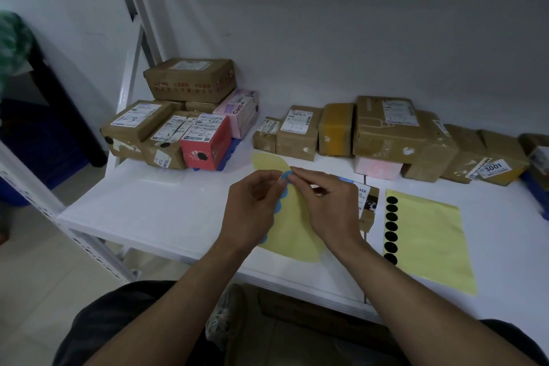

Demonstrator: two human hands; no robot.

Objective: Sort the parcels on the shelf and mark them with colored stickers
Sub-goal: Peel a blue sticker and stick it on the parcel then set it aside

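1. A brown parcel (487, 157) at the back right of the shelf (148, 211) carries a white label printed "3001".
2. In the pile at the back left corner, a pink box (237, 110) shows the letters "Cont"; the rest of the word is hidden. Just in front of it stands a red box (208, 145) with a barcode label too small to read. The red box and two brown parcels beside it each bear a black dot on the front face.
3. The other shipping labels carry barcodes and handwriting that cannot be read.
4. The left hand (252, 208) has its fingers curled round the left edge of a yellow sheet (297, 223), holding it above the middle of the shelf.
5. The right hand (326, 208) pinches a blue sticker (284, 177) at the top of that sheet between thumb and fingertips, and the left thumb meets it there.
6. A small parcel (368, 202) with a barcode label lies under the right hand, mostly hidden.
7. Near the front right edge lies a second yellow sheet (430, 235) with a column of black stickers (391, 229) down its left side.
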